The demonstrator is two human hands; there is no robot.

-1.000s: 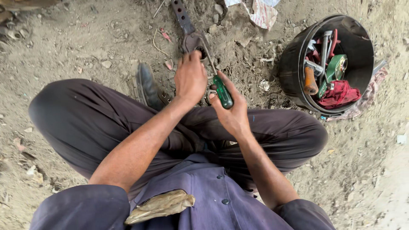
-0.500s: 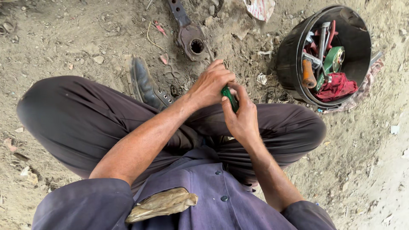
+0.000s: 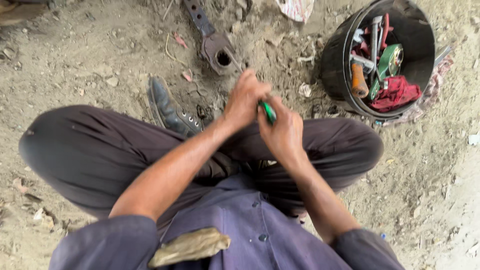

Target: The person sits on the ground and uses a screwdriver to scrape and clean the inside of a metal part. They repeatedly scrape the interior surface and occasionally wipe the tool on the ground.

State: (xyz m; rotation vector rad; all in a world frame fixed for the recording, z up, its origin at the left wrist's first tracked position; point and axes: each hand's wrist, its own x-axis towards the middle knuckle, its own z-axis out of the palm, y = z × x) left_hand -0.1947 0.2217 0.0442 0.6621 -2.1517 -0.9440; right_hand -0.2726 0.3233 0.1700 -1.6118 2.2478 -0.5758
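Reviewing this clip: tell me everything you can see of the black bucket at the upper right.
The black bucket is round, looks like plastic or rubber, and stands on dusty ground, tipped toward the camera so its inside shows. It holds a jumble of tools: a wooden-handled tool, metal shafts, a green round part and a red cloth. A patterned rag lies under its right side. Neither hand touches it; the right hand is nearer.
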